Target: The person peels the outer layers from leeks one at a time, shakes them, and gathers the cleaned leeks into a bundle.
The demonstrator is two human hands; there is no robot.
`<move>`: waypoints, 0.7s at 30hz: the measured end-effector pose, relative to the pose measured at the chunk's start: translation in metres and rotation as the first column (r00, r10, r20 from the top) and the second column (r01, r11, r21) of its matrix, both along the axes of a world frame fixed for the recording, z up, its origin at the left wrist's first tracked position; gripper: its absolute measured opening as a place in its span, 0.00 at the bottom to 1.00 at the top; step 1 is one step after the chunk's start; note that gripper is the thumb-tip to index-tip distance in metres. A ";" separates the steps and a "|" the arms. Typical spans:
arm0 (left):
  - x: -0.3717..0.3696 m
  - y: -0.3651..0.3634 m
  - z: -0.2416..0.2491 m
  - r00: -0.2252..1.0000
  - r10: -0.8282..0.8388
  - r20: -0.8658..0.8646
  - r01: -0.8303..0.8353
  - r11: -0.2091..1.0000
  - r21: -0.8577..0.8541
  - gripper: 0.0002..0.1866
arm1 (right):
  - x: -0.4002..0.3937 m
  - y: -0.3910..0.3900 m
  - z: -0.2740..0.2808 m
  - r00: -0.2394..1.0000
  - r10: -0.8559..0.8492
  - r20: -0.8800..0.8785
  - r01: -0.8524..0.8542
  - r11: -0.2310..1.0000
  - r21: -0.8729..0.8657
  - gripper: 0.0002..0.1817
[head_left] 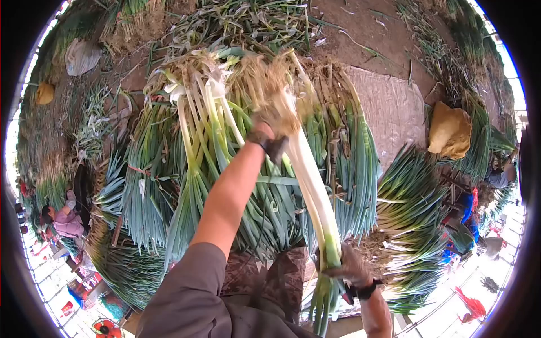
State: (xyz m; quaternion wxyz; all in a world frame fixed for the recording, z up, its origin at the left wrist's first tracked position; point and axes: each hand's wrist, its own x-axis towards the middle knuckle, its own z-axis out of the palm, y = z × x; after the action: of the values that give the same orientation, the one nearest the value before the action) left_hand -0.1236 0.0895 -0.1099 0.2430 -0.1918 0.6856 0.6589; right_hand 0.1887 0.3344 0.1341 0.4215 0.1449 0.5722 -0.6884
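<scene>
A thick bundle of long green onions (309, 179) slants across the middle, its pale stalks toward me and its brown roots blurred at the top. My right hand (350, 263), gloved and with a dark band at the wrist, is closed around the bundle's green lower end. Beside the upper stalks, just below the roots, is my left hand (271, 138); motion smears its fingers, and I cannot tell whether they grip. Under both arms lies a wide heap of green onions (194, 132), roots away from me and leaves toward me.
A further pile of green onions (414, 208) lies to the right, below a pale sheet (389, 110) and a tan sack (449, 130). Loose leaf trimmings (242, 25) cover the ground ahead. A person in pink (67, 221) is at the far left.
</scene>
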 end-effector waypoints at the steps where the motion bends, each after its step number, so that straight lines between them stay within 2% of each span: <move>1: -0.023 -0.023 -0.013 0.959 -0.277 -0.054 0.241 0.904 -0.352 0.18 | 0.030 0.013 -0.002 0.999 0.032 0.041 -0.034 0.999 0.039 0.29; 2: -0.049 -0.049 -0.015 0.822 -0.570 0.023 0.420 0.578 -0.699 0.19 | 0.051 0.019 0.013 0.998 0.006 0.066 -0.011 0.998 0.066 0.27; 3: -0.077 -0.077 -0.010 0.662 -0.732 0.163 0.463 0.227 -0.857 0.20 | 0.089 0.031 0.014 0.998 0.025 0.057 -0.028 0.998 0.054 0.26; 5: -0.146 -0.133 0.026 0.418 -0.804 0.423 0.313 -0.309 -0.898 0.23 | 0.119 0.045 0.054 0.979 -0.037 0.200 0.004 0.986 0.164 0.26; 6: -0.187 -0.159 0.054 0.559 -0.789 0.255 0.278 -0.112 -0.954 0.22 | 0.147 0.057 0.053 0.958 -0.139 0.250 0.074 0.965 0.252 0.28; 7: -0.224 -0.180 0.088 0.682 -0.730 0.052 0.222 0.138 -0.965 0.20 | 0.166 0.066 0.054 0.926 -0.240 0.293 0.132 0.929 0.345 0.30; 8: -0.261 -0.199 0.121 0.765 -0.624 -0.162 0.154 0.421 -0.894 0.18 | 0.167 0.069 0.057 0.904 -0.310 0.295 0.178 0.899 0.399 0.27; 9: -0.293 -0.214 0.147 0.811 -0.476 -0.339 0.100 0.685 -0.722 0.17 | 0.155 0.071 0.052 0.887 -0.370 0.275 0.223 0.867 0.446 0.24; 10: -0.321 -0.224 0.170 0.813 -0.337 -0.475 0.076 0.870 -0.487 0.15 | 0.141 0.069 0.042 0.909 -0.378 0.173 0.250 0.831 0.497 0.23; 11: -0.321 -0.204 0.189 0.880 -0.135 -0.455 0.011 0.964 -0.266 0.15 | 0.137 0.072 0.022 0.905 -0.402 0.138 0.264 0.787 0.557 0.22; 12: -0.317 -0.175 0.198 0.926 0.058 -0.374 -0.077 0.996 -0.035 0.16 | 0.126 0.072 0.003 0.921 -0.376 0.102 0.239 0.752 0.614 0.22; 13: -0.315 -0.145 0.196 0.943 0.227 -0.243 -0.184 0.965 0.185 0.17 | 0.112 0.070 -0.011 0.933 -0.352 0.070 0.217 0.710 0.670 0.23; 14: -0.305 -0.121 0.142 0.822 -0.160 -0.547 0.002 0.960 -0.278 0.12 | 0.097 0.065 -0.020 0.930 -0.367 0.024 0.264 0.712 0.651 0.24; 15: -0.279 -0.090 0.098 0.753 -0.417 -0.510 0.068 0.819 -0.570 0.12 | 0.086 0.061 -0.031 0.924 -0.381 -0.025 0.311 0.714 0.628 0.25; 16: -0.233 -0.049 0.038 0.677 -0.639 -0.366 0.143 0.602 -0.786 0.12 | 0.089 0.066 -0.044 0.925 -0.380 0.011 0.296 0.736 0.610 0.33; 17: -0.186 -0.013 -0.022 0.598 -0.773 -0.212 0.204 0.402 -0.893 0.13 | 0.084 0.065 -0.049 0.923 -0.385 -0.009 0.318 0.749 0.582 0.38; 18: -0.137 0.021 -0.073 0.564 -0.818 -0.114 0.254 0.303 -0.919 0.14 | 0.075 0.060 -0.049 0.921 -0.388 -0.029 0.339 0.764 0.548 0.43; 19: -0.086 0.054 -0.093 0.857 -0.515 -0.017 0.327 0.568 -0.756 0.23 | 0.069 0.059 -0.052 0.919 -0.391 -0.046 0.357 0.781 0.512 0.48; 20: -0.055 0.071 -0.117 0.887 -0.461 0.014 0.354 0.661 -0.662 0.28 | 0.075 0.062 -0.058 0.919 -0.393 -0.045 0.364 0.796 0.484 0.62; 21: -0.042 0.088 -0.117 0.915 -0.391 0.096 0.365 0.705 -0.608 0.28 | 0.089 0.065 -0.064 0.924 -0.381 -0.043 0.350 0.793 0.498 0.67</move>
State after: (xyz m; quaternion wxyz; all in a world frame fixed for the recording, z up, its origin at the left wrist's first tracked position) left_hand -0.1654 0.1778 -0.2266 0.2831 -0.1023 0.8910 0.3398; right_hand 0.2775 0.3999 0.0699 0.2457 0.3764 0.6780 -0.5816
